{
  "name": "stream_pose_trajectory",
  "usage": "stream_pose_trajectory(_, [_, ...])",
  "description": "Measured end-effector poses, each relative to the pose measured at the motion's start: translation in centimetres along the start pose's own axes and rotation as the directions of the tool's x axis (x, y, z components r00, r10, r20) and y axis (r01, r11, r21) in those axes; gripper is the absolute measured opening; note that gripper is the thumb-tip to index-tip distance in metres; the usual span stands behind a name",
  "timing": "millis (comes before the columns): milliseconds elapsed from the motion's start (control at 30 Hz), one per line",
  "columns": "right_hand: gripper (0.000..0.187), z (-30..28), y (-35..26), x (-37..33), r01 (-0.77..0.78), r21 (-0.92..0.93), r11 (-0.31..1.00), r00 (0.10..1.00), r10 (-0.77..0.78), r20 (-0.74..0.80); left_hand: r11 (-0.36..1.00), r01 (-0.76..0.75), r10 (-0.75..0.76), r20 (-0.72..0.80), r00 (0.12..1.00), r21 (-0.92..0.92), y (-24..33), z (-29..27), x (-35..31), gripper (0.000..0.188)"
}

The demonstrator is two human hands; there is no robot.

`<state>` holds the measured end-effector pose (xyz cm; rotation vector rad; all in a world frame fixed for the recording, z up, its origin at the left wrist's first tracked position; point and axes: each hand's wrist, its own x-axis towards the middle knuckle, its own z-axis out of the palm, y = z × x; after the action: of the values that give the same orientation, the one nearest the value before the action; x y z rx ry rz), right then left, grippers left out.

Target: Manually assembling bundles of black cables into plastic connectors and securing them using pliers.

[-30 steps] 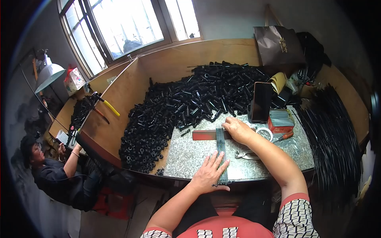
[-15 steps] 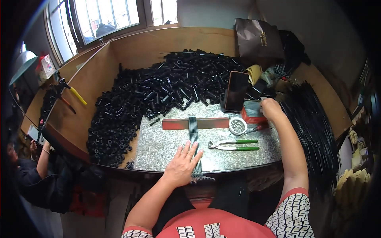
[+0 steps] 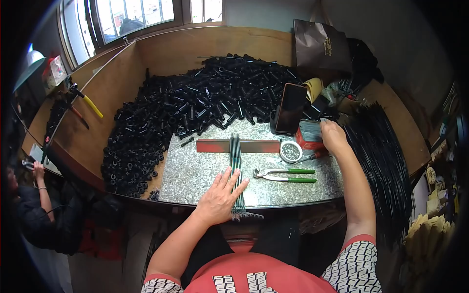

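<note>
My left hand (image 3: pixel 219 199) lies flat with fingers spread, its fingertips on a row of thin dark metal rods (image 3: pixel 235 158). The rods lie side by side, pointing away from me, across a red-and-dark bar (image 3: pixel 212 146); their near ends stick out past the table's front edge. At the right, my right hand (image 3: pixel 333 136) is over a small red box (image 3: pixel 307 142) of thin grey pieces, its fingers pinched together at the far side. Whatever is between those fingertips is too small to make out. Green-handled pincers (image 3: pixel 288 176) lie between my hands.
A round white dish (image 3: pixel 291 152) of small metal bits sits beside a phone (image 3: pixel 291 108) on a stand. Black tubular parts (image 3: pixel 195 100) pile up behind. Long black rods (image 3: pixel 378 161) lie at right. A wooden partition (image 3: pixel 93 117) stands left; beyond it a co-worker's hand (image 3: pixel 38 171) shows.
The whole view has shifted slightly. My left hand stays on the rods and my right hand stays at the red box. The co-worker's hand at far left has moved.
</note>
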<state>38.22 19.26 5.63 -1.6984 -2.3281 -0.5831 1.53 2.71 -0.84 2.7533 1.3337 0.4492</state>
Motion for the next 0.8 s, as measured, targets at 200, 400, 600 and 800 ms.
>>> stream_pose_trajectory(200, [0.009, 0.4, -7.0, 2.1, 0.2, 0.355, 0.913, 0.976, -0.154, -0.154, 0.994, -0.027, 0.028, -0.012, 1.0, 0.104, -0.6, 1.2, 0.1, 0.077])
stream_pose_trajectory(400, [0.021, 2.4, -13.8, 3.2, 0.369, 0.407, 0.836, 0.929, -0.337, -0.15, 0.988, -0.057, 0.067, -0.068, 0.995, 0.145, -0.4, 1.4, 0.1, 0.089])
stream_pose_trajectory(600, [0.024, 3.9, -15.6, 3.7, 0.372, 0.348, 0.86, 0.928, -0.359, -0.103, 0.991, -0.049, 0.057, -0.06, 0.997, 0.127, -0.2, 1.4, 0.2, 0.088])
stream_pose_trajectory(800, [0.013, 3.7, -15.9, 3.9, 0.373, 0.367, 0.852, 0.928, -0.351, -0.128, 0.989, -0.051, 0.058, -0.046, 0.997, 0.139, -0.5, 1.6, 0.2, 0.093])
